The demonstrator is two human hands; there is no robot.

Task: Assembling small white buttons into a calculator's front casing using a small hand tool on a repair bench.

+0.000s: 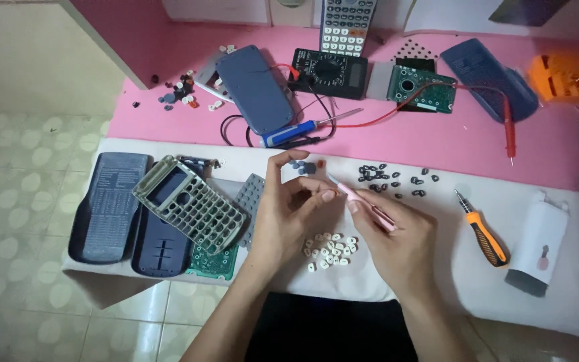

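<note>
- left hand [288,211] is up over the white cloth [437,221], fingers curled in with thumb and fingertips pinched together on something tiny. it's too small to tell what exactly, probably one of the little keys
- right hand [397,238] is clamped on a pair of pink tweezers [360,199], held like a pen, tip pointing up-left and landing right at the left hand's fingertips
- just below both hands there's a pile of small white key caps [330,251] on the cloth, close to the wrists
- above the hands, a scatter of small black key caps [393,179], and a few blue-grey round ones [303,166] just beside the left thumb
- to the left of the left hand: an opened calculator front frame [185,201] with its empty key grid, lying tilted over a dark back shell [159,245], with a grey rubber key mat [249,198] and a green circuit board [212,263] peeking out underneath
- further left, another dark calculator cover [108,204] lying flat at the cloth's edge
- right of the right hand, an orange-handled screwdriver [484,234], well apart from the fingers, and a white pouch thing [537,248] past that
- up on the pink desk [437,137]: a black multimeter [330,72] with red leads, a blue screwdriver [293,132], a blue-grey calculator shell [254,87], a second green board [423,87] and an intact calculator [347,25] at the back
</note>
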